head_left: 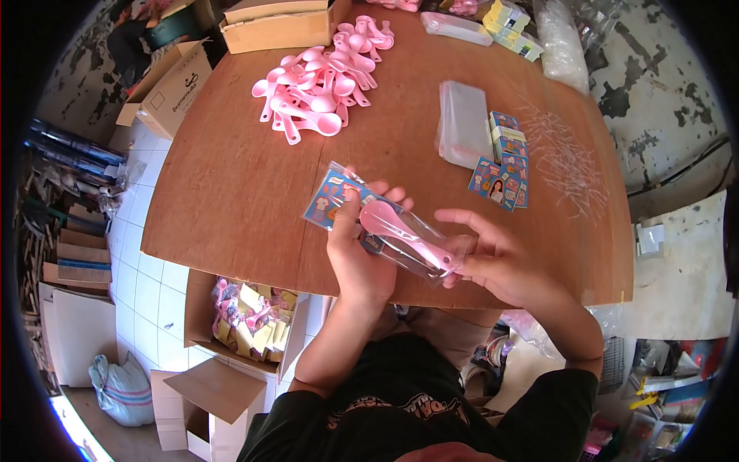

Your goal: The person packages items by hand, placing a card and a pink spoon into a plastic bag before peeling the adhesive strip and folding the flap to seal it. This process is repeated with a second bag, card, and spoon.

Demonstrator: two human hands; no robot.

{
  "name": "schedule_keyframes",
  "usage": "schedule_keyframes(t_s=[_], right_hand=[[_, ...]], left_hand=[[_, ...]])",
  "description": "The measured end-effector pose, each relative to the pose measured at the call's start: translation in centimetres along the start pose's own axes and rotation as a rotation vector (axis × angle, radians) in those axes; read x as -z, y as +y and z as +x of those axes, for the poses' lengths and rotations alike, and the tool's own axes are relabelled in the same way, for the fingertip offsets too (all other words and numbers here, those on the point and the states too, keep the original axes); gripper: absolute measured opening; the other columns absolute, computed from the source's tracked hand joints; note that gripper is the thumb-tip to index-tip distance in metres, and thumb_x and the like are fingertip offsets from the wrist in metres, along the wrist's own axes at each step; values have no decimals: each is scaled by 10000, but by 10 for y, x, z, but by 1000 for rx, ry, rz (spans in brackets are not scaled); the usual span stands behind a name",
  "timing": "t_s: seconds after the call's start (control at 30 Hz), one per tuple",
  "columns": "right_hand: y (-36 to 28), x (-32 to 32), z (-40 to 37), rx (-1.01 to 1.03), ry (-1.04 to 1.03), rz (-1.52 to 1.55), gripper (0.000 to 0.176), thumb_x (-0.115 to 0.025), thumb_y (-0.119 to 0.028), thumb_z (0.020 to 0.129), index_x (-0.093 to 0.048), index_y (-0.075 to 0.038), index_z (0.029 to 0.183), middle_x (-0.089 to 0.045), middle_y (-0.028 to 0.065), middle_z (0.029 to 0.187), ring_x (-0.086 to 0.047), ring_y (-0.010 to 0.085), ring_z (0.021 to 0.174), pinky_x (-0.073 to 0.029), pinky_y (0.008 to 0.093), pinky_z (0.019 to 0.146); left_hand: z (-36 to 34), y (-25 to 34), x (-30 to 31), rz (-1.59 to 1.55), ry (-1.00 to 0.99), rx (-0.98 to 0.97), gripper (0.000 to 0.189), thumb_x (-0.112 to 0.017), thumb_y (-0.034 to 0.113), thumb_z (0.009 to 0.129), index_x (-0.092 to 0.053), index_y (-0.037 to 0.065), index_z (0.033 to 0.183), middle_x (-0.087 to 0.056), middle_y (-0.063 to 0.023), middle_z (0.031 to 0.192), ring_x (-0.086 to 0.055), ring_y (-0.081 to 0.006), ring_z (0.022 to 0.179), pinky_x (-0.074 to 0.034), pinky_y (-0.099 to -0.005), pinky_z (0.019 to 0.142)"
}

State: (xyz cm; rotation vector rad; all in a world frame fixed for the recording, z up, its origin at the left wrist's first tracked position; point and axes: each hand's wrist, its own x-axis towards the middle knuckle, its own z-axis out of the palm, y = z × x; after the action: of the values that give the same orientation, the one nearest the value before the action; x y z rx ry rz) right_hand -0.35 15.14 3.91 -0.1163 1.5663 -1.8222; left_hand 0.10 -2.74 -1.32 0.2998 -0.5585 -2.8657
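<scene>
A clear plastic bag with a pink spoon point(396, 231) and a blue printed card point(331, 199) inside is held above the table's front part. My left hand point(358, 239) grips the card end, its thumb on top and its fingers beneath. At the handle end of the spoon, my right hand point(493, 258) pinches the bag between thumb and fingers. Beyond my hands lies a pile of pink spoons point(315, 88). Farther right are a stack of clear bags point(463, 123), more printed cards point(496, 181) and a scatter of thin clear strips point(566, 158).
Below the front left edge of the wooden table point(231, 200) stands a carton point(202, 308) of packed items. An open carton point(177, 88) is at the back left, near another person point(127, 46). A cardboard box point(277, 27) and a plastic roll point(560, 46) sit at the table's far side.
</scene>
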Motion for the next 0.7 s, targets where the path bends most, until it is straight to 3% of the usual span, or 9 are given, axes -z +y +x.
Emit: schedule_keyframes(t_s=[0.17, 0.27, 0.37, 0.43, 0.5, 0.53, 0.6, 0.67, 0.7], right_hand=[[4, 0, 1, 182, 67, -123, 482, -601, -65, 919, -396, 15, 1348, -650, 108, 938, -636, 136, 818, -523, 291, 743], [6, 1, -1, 524, 199, -448, 199, -595, -69, 925, -621, 38, 1092, -654, 93, 913, -626, 114, 818, -514, 259, 734], [-15, -1, -7, 746, 365, -759, 180, -608, -60, 915, -636, 46, 1058, -655, 81, 914, -618, 104, 806, -485, 226, 690], [-23, 1, -9, 793, 449, -657, 164, -623, -43, 896, -647, 35, 1039, -648, 67, 908, -587, 81, 763, -438, 199, 637], [-37, 18, -2, 1162, 675, -650, 124, -641, -29, 874, -661, 33, 980, -641, 46, 847, -543, 44, 701, -393, 187, 579], [-45, 18, 4, 1162, 675, -650, 124, -641, -29, 874, -661, 33, 980, -641, 46, 847, -543, 44, 701, -393, 187, 579], [-59, 13, 11, 1065, 736, -997, 77, -649, -10, 850, -670, 17, 919, -621, 16, 747, -506, 26, 632, -371, 180, 535], [-57, 15, 12, 1025, 723, -967, 49, -659, -11, 837, -671, 9, 880, -616, 8, 707, -504, 28, 602, -366, 185, 516], [-58, 13, 13, 981, 706, -940, 22, -669, -13, 824, -671, 1, 842, -610, 0, 668, -501, 31, 573, -361, 190, 496]], left_hand=[[-3, -3, -3, -55, 39, 125, 368, -527, 261, 936, -470, 74, 1248, -593, -121, 1017, -596, -276, 986, -462, -486, 938], [0, -6, -1, -74, -39, 229, 375, -533, 309, 938, -485, 58, 1213, -596, -136, 1052, -591, -296, 1024, -453, -491, 947], [4, -2, -2, -149, -131, 348, 429, -542, 364, 932, -485, 33, 1198, -597, -152, 1072, -573, -316, 1067, -441, -489, 964], [6, -4, 5, -173, -224, 410, 515, -538, 410, 927, -450, 2, 1228, -542, -167, 1191, -492, -326, 1185, -382, -476, 1028], [0, -5, 1, -126, 40, 270, 608, -541, 389, 930, -361, -34, 1328, -441, -163, 1331, -382, -312, 1292, -303, -438, 1090], [-1, -5, 3, -73, -8, 186, 706, -552, 352, 926, -226, -14, 1435, -330, -156, 1439, -279, -296, 1371, -226, -426, 1129], [-5, -4, -1, 85, -36, 51, 700, -560, 315, 920, -227, -6, 1445, -321, -154, 1453, -267, -290, 1384, -213, -420, 1133], [-5, -1, -2, 243, -69, -89, 696, -567, 278, 913, -228, 1, 1455, -312, -152, 1466, -255, -284, 1396, -201, -414, 1137], [-4, 1, 1, 385, -208, -126, 670, -581, 224, 898, -263, 2, 1444, -306, -148, 1473, -247, -281, 1401, -194, -410, 1138]])
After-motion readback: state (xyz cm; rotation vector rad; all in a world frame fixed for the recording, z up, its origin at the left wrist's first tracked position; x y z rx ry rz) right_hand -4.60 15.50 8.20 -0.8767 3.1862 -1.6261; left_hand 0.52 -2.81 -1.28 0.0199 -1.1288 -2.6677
